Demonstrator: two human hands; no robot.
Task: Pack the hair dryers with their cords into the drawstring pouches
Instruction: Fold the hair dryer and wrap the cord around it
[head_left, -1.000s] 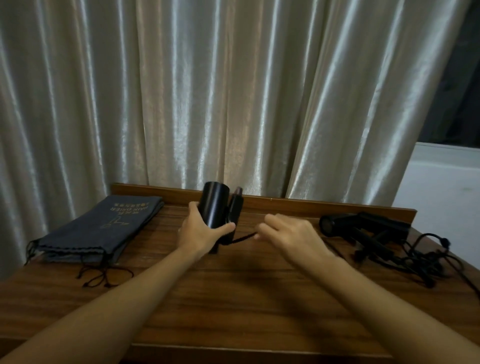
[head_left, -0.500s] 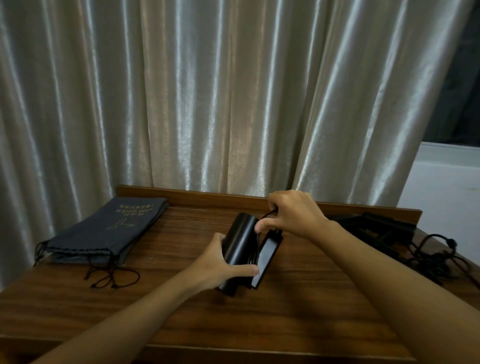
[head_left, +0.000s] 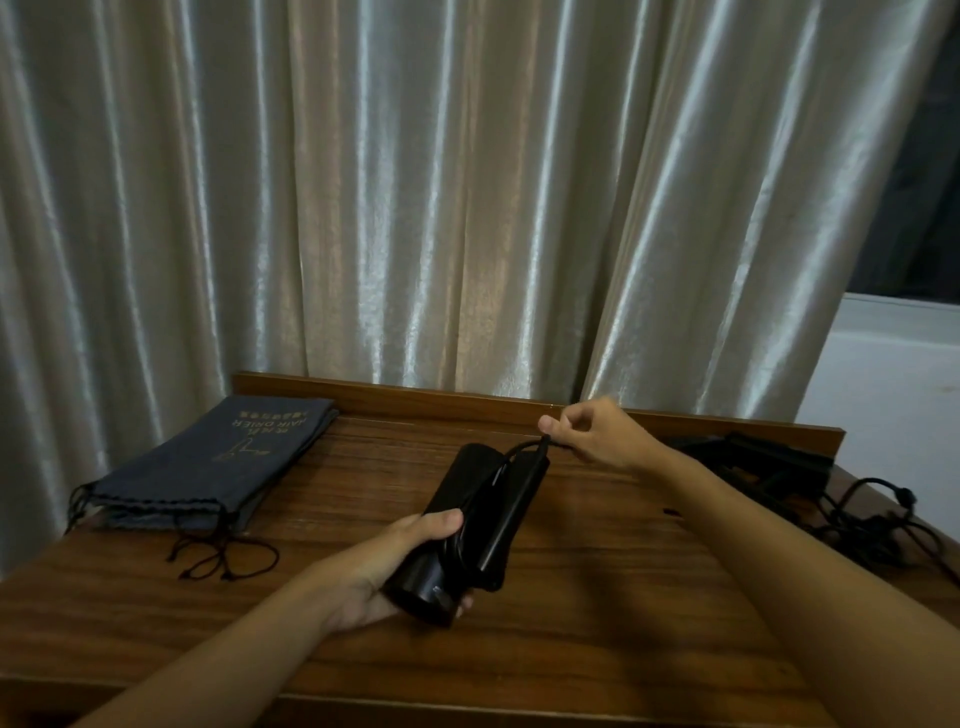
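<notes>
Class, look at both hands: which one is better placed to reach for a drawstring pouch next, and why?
Left, probably. The pouches lie on the left hand's side, though it grips the hair dryer. The right hand pinches the cord, farther away.

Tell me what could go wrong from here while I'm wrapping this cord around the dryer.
The right hand only pinches the cord at its far end, so a slip could let the wraps spring loose. The left hand grips just the near end of the dryer, which may tip or twist. The other dryers' tangled cords lie beside your right forearm and could snag.
</notes>
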